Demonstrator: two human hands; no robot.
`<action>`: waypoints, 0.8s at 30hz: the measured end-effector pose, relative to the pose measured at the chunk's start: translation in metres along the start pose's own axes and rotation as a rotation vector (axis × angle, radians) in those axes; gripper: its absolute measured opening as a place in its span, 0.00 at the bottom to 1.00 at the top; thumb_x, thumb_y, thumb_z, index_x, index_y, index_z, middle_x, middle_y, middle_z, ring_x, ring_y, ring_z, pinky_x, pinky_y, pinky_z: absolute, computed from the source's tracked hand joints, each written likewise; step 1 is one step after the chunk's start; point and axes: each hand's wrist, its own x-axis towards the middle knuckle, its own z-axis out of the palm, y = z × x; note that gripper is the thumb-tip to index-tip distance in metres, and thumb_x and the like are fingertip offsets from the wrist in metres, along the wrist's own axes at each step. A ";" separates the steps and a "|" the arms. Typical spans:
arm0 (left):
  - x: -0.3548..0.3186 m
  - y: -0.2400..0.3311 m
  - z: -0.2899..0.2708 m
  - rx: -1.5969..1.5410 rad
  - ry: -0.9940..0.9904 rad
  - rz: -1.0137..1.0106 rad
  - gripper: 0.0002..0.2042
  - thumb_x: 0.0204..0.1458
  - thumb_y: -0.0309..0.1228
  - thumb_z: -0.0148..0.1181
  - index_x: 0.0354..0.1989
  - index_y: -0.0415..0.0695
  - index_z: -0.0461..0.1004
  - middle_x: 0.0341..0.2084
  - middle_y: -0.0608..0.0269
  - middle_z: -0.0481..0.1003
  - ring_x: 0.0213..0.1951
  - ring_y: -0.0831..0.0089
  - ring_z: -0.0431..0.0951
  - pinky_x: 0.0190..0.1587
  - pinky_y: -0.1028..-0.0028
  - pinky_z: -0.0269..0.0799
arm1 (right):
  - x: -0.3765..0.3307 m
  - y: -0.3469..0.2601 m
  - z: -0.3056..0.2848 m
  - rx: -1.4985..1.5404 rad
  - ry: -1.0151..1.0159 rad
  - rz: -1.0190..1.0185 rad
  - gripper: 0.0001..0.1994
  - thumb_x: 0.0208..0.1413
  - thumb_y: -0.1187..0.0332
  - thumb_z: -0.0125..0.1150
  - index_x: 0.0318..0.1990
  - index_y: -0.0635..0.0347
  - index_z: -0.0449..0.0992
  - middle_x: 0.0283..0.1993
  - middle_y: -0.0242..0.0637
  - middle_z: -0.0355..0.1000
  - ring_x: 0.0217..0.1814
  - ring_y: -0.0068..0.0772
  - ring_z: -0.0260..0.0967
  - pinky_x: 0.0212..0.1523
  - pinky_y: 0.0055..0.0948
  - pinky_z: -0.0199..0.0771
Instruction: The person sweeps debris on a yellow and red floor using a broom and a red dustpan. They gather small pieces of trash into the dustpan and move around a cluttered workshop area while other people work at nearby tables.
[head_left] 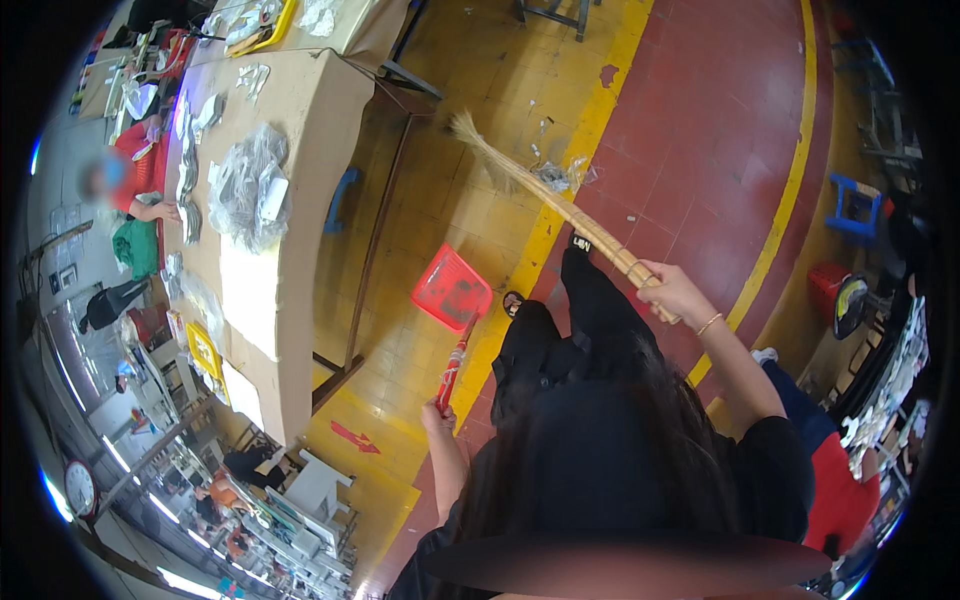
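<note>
My right hand is closed round the handle of a straw broom, whose bristles fan out to the far left over the yellow tiles. Beside the broom head lies a small heap of litter, with grey plastic scraps and bits of white. Lower on the left, my left hand grips the red handle of a dustpan. Dark dirt marks the pan's red plastic. The pan is apart from the heap, to its lower left.
On the left stands a long paper-covered table with a grey plastic bag on top. A person in red works at its far side. A blue stool and a red basket stand on the right. Another person in red is behind right.
</note>
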 end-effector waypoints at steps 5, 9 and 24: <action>-0.037 0.001 0.035 -0.126 -0.005 -0.022 0.10 0.53 0.38 0.41 0.26 0.48 0.63 0.05 0.66 0.57 0.05 0.75 0.52 0.06 0.78 0.45 | -0.007 -0.025 -0.079 -0.139 -0.018 0.040 0.29 0.42 0.77 0.55 0.57 0.60 0.62 0.20 0.26 0.62 0.13 0.15 0.59 0.11 0.18 0.60; -0.050 -0.005 0.062 0.116 0.019 0.068 0.09 0.53 0.37 0.41 0.25 0.47 0.63 0.05 0.65 0.57 0.04 0.74 0.52 0.06 0.78 0.44 | -0.005 -0.019 -0.116 -0.185 -0.030 0.038 0.29 0.41 0.76 0.55 0.57 0.61 0.62 0.20 0.26 0.62 0.14 0.15 0.59 0.11 0.17 0.59; -0.029 0.037 0.106 0.260 0.016 -0.037 0.09 0.52 0.37 0.42 0.23 0.50 0.64 0.04 0.66 0.56 0.04 0.74 0.51 0.06 0.77 0.45 | 0.003 0.004 -0.137 -0.264 0.034 -0.034 0.28 0.40 0.75 0.55 0.56 0.62 0.64 0.19 0.29 0.64 0.14 0.17 0.61 0.11 0.20 0.62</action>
